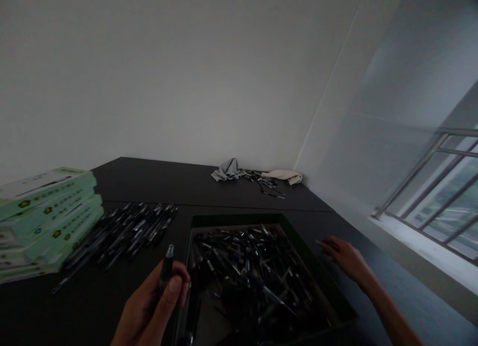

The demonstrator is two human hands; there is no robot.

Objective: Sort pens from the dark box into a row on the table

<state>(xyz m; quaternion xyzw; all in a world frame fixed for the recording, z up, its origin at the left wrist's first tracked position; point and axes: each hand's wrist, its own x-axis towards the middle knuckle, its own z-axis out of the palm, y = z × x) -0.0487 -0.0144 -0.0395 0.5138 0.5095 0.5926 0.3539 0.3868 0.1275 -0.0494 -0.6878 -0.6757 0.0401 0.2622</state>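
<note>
My left hand [159,296] clasps a pen [167,269] beside the box [237,220]; my right hand [344,257], well apart, pinches a blurred piece [318,243] past the box's right edge. Open tabletop [160,181] stretches behind; the near rim is partly cut off.

Pen-like piece [168,266]: slim, dark body, shiny silvery end | near upright, silvery end topmost | held between thumb and curled fingers of the left hand [159,296] || small pale piece [318,243]: short, blurred | held at the fingertips of the right hand [342,255], free end pointing left, rest hidden
</note>
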